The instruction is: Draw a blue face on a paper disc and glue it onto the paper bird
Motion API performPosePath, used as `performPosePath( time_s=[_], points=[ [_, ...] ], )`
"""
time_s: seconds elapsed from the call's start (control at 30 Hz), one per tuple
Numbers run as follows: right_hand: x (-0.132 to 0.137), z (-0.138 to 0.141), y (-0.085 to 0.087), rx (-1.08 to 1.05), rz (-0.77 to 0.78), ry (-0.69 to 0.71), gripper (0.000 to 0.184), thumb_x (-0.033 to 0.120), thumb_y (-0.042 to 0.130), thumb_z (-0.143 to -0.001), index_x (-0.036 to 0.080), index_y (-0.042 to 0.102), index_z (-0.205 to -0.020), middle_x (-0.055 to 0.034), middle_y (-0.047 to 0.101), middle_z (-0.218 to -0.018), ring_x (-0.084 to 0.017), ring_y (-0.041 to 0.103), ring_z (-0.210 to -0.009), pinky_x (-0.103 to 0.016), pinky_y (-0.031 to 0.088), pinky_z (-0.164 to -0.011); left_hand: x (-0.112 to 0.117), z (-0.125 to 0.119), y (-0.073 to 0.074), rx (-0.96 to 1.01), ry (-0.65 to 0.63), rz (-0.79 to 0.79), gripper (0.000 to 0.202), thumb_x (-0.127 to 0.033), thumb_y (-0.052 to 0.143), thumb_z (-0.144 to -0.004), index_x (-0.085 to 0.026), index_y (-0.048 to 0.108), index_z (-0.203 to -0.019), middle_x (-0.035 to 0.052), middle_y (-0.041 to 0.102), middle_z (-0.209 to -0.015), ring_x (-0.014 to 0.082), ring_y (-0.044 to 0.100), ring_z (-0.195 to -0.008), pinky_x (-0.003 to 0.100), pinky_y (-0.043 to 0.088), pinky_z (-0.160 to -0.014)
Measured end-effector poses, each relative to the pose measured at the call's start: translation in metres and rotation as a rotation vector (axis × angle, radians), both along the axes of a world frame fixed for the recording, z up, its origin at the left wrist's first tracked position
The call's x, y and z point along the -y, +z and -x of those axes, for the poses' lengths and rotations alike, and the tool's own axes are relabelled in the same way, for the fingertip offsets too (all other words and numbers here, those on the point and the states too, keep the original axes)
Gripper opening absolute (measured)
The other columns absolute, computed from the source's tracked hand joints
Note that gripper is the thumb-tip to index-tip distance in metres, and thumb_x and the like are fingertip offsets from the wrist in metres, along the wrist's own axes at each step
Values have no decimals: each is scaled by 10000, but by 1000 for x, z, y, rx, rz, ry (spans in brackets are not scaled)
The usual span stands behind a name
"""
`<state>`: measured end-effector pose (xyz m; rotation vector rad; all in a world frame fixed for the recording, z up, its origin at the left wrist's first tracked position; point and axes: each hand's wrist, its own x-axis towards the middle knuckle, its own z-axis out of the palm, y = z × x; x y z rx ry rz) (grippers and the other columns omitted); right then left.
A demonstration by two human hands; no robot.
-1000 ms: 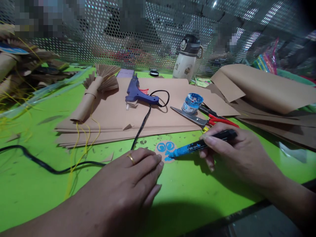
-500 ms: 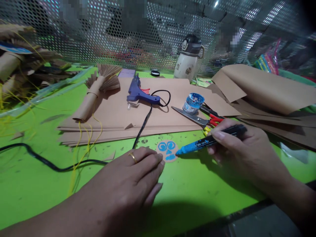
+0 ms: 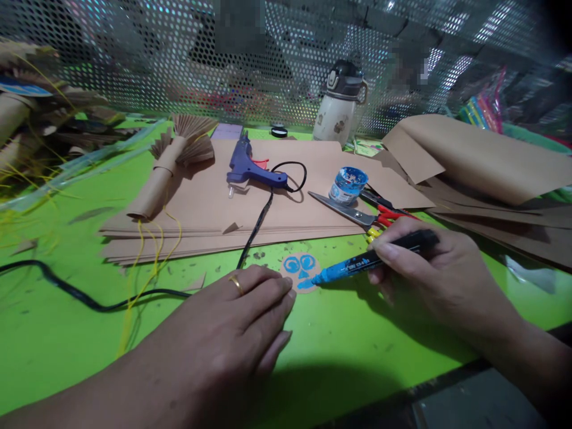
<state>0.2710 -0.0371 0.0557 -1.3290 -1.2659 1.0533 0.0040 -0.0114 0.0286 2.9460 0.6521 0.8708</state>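
A small round piece of brown paper (image 3: 291, 277) lies on the green table, with blue eyes, a nose and a mouth drawn on it. The fingertips of my left hand (image 3: 250, 316) rest on its left edge, the fingers stretched out and lying flat; a gold ring is on one of them. Between the thumb and fingers of my right hand (image 3: 424, 268) is a blue paint marker (image 3: 353, 265), slanted down to the left. Its tip touches the right end of the drawn mouth.
Behind the hands, brown paper sheets (image 3: 201, 202) carry a glue gun (image 3: 254, 170), a paint jar (image 3: 347, 186), scissors (image 3: 344, 210) and a rolled paper figure (image 3: 156, 185). A black cord (image 3: 254, 232) runs beside my left hand. A bottle (image 3: 336, 110) stands by the mesh screen (image 3: 179, 59).
The marker tip has moved slightly left, from beside the paper disc's right edge onto the blue mouth. My left hand stays at the disc's left edge.
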Motion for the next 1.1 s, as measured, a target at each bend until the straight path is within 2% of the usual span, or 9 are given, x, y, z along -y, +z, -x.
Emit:
performPosePath(
  time_s=[0.17,0.37,0.57,0.67,0.87,1.0,1.1],
  points=[
    [-1,-5,-2,16,19,2,232,373,865,-853,238,697,-765,20,715,-576,-129,634,-413,-218,536,-405,1,0,0,-12,-6,5,311,-148,477,-1065,-80,781,-1079,116,793,-1049,267,686,-1001,385,595,-881],
    [-1,-3,0,35,14,-17,230,364,875,-845,241,693,-779,21,722,-599,-136,645,-437,-233,549,-426,0,3,-4,-39,7,31,304,-141,480,-1061,-74,757,-1167,113,781,-1129,276,659,-1083,398,573,-965],
    [-1,-4,0,39,28,-21,264,410,873,-840,237,688,-767,19,701,-567,-136,622,-405,-237,534,-397,0,5,-5,-49,2,16,304,-152,477,-1069,-86,759,-1158,109,785,-1119,275,662,-1070,405,578,-951],
    [-1,-3,1,40,7,-6,266,394,876,-836,227,683,-759,18,705,-570,-136,629,-406,-233,544,-401,0,4,-4,-37,11,-7,316,-155,467,-1074,-86,770,-1133,108,792,-1101,276,671,-1048,402,584,-925],
    [1,0,3,2,35,-60,228,296,901,-803,212,694,-762,27,713,-570,-109,624,-426,-179,530,-424,0,1,-1,-19,15,1,338,-148,454,-1077,-70,782,-1105,112,796,-1067,265,677,-1026,387,583,-930],
    [0,-2,1,-19,14,-3,212,285,878,-824,211,691,-755,19,718,-566,-132,640,-418,-205,551,-420,1,3,-2,-33,6,15,312,-142,477,-1067,-71,771,-1140,115,789,-1104,273,664,-1056,391,576,-932],
    [0,0,2,-1,-4,-38,219,299,853,-853,208,684,-749,14,713,-571,-132,643,-426,-211,558,-434,0,5,-3,-49,-3,23,292,-131,489,-1058,-76,757,-1161,113,779,-1134,279,649,-1084,403,563,-955]
  ],
)
